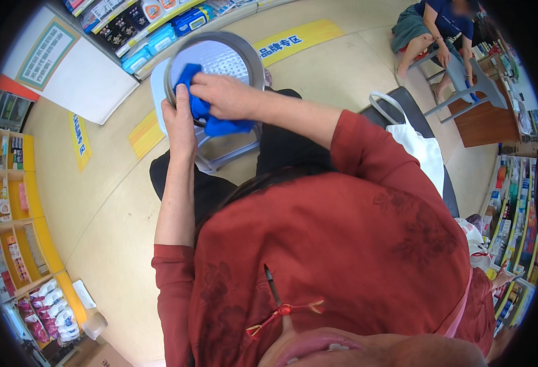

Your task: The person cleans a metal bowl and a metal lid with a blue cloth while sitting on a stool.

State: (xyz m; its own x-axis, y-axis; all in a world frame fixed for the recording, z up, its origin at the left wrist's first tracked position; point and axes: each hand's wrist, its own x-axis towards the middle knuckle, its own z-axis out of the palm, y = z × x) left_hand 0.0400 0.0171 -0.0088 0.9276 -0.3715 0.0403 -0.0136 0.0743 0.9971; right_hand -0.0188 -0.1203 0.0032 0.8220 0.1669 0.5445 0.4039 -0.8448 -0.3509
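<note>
A round metal pan (257, 59) with a grey rim is tilted over a pale plastic stool (158, 87) in front of my knees. My left hand (179, 117) grips the near left edge of the pan, thumb along the rim. My right hand (223, 96) holds a bunched blue cloth (197, 103) at the pan's left side, and part of the cloth hangs below that hand. Beneath the pan, the stool's lower frame shows between my legs. The cloth and my hands hide part of the pan.
Shop shelves (136, 41) with packets stand ahead, beside a white panel (80, 69). A yellow shelf unit (30, 197) is at left. At right, a white bag (422, 147) lies on a black bench (404, 101). Beyond, a seated person touches a grey chair (459, 75); another person is at lower right.
</note>
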